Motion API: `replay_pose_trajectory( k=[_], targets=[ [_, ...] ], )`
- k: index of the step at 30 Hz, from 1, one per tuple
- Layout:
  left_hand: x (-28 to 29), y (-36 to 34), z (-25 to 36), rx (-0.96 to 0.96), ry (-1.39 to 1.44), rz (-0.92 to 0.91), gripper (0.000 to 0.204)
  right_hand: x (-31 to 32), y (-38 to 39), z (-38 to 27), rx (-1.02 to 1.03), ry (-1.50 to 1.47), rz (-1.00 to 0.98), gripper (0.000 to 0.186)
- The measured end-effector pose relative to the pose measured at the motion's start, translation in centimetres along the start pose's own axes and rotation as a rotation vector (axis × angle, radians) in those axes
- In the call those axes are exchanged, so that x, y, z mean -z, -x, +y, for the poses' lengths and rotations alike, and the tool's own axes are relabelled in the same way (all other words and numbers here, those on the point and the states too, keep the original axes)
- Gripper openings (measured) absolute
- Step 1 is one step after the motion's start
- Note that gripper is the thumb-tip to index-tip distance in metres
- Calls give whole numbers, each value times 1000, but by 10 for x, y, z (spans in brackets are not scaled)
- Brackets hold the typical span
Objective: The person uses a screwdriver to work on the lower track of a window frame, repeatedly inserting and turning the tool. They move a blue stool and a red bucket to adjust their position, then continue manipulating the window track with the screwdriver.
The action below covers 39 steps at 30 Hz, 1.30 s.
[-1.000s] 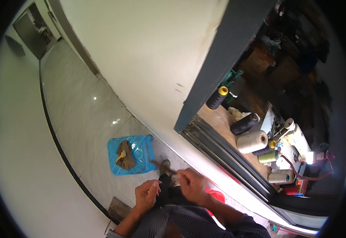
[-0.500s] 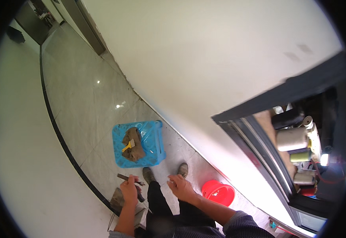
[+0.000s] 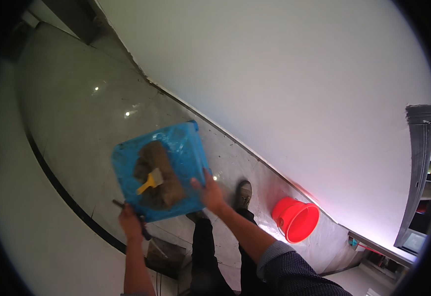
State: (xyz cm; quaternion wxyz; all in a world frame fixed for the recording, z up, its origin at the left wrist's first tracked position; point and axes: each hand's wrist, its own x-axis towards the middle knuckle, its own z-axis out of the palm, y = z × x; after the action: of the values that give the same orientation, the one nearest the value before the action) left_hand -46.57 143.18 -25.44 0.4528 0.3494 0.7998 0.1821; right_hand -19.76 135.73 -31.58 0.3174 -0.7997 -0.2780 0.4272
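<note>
A blue plastic stool with a squarish top is in front of my feet, slightly blurred. On it lie a crumpled brown cloth and a paintbrush with a yellow handle and pale bristles. My right hand grips the stool's right edge, thumb over the top. At the near left corner my left hand is closed around dark, slender hand tools, whose ends stick out on both sides of the fist. Their exact kind is unclear. Whether its fingers also hold the stool's edge cannot be made out.
A red bucket stands right of my feet, close to the white wall. Near my left leg is a brownish flat-topped object. A dark window frame is at far right. Glossy tiles cover the floor.
Both hands have moved forward to the stool, and the right has taken hold of its edge. The stool looks larger and turned. The view has shifted, with less of the window showing.
</note>
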Motion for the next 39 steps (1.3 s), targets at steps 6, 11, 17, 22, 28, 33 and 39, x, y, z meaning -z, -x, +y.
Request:
replay_pose_trajectory(
  k=[6, 11, 17, 22, 28, 33, 39],
  targets=[
    [100, -15, -26, 115, 154, 70, 43, -71, 49, -61, 280, 9, -42, 86],
    [147, -1, -72, 165, 175, 219, 42, -128, 64, -67, 310, 43, -256, 87],
    [188, 15, -121, 335, 184, 458, 47, -184, 95, -61, 367, 100, -455, 88],
    [212, 20, -167, 424, 219, 580, 49, -219, 118, -57, 426, 133, -541, 88],
    [221, 27, -211, 348, 250, 605, 45, -249, 134, -47, 437, 168, -649, 87],
    [232, 26, -228, 370, 207, 588, 45, -261, 143, -46, 471, 203, -628, 87],
    [226, 16, -237, 341, 136, 658, 45, -261, 135, -46, 480, 257, -664, 90]
  ],
)
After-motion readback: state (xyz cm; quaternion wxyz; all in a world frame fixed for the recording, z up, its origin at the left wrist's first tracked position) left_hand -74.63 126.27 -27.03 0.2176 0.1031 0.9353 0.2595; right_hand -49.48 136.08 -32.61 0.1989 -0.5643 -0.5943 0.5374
